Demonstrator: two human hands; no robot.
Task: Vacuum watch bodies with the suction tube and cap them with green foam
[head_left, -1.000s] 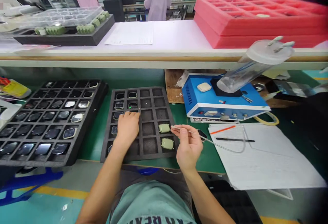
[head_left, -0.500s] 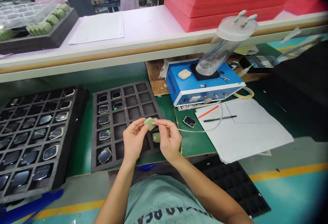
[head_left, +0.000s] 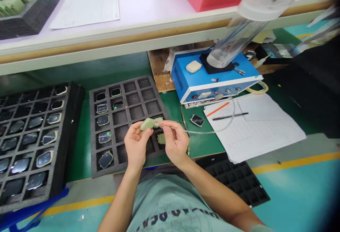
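In the head view, my left hand (head_left: 136, 142) pinches a light green watch case (head_left: 147, 124) above the front of a grey foam tray (head_left: 93, 138). My right hand (head_left: 175, 140) is closed on the thin end of a clear tube (head_left: 198, 131), its tip pointing at the case. Whether tip and case touch I cannot tell. Another light green piece (head_left: 158, 120) shows just behind my right fingertips. Below them, a darker green watch case (head_left: 160, 139) sits in the tray. Several dark-screened watches (head_left: 103, 120) fill cells on the tray's left side.
A blue box (head_left: 193, 78) with a clear cylinder (head_left: 233, 42) stands behind on the right. Near it lie a watch (head_left: 197, 120), papers (head_left: 261, 129) and a black pen (head_left: 230, 116). Another foam tray (head_left: 57, 154) with watches is at left; a shelf edge (head_left: 106, 54) crosses behind.
My view has tipped downward and shifted a little. My left hand has turned the green watch case and moved it slightly left. My right hand still holds the tube end beside it.
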